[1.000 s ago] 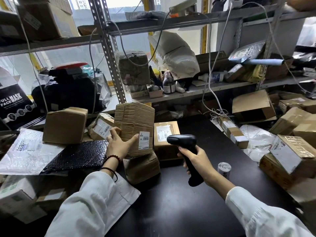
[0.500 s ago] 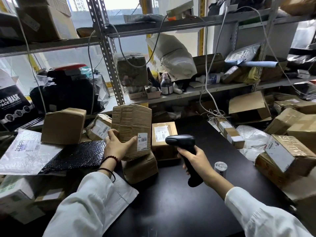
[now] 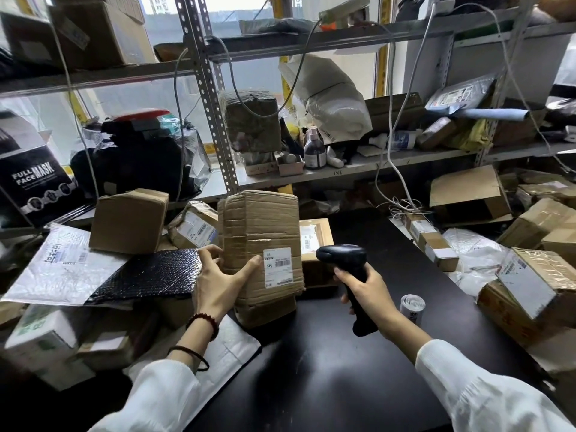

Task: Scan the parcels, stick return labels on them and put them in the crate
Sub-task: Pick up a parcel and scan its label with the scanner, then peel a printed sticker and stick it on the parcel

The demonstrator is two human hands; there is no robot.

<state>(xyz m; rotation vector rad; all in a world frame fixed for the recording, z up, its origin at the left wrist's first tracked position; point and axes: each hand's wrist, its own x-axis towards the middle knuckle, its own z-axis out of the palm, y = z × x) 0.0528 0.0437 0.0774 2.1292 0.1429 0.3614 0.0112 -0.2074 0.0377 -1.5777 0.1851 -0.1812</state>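
My left hand (image 3: 219, 280) grips a tall taped cardboard parcel (image 3: 258, 229) upright, resting on another brown parcel (image 3: 268, 308). A white barcode label (image 3: 278, 267) on its lower right face is turned toward the scanner. My right hand (image 3: 366, 289) holds a black handheld barcode scanner (image 3: 346, 260) just right of that label, its head aimed at it. A roll of white labels (image 3: 412, 308) stands on the black table (image 3: 327, 369) to the right of my right hand. No crate is in view.
Parcels crowd both sides: brown boxes (image 3: 129, 221) and a black bubble mailer (image 3: 149, 275) at left, taped boxes (image 3: 530, 291) and white bags (image 3: 477, 260) at right. A white mailer (image 3: 224, 353) lies under my left forearm. Metal shelving (image 3: 343, 173) with hanging cables rises behind.
The held parcel has turned slightly so its label faces the scanner more squarely. The scanner has stayed close beside it. The camera view shifted a little.
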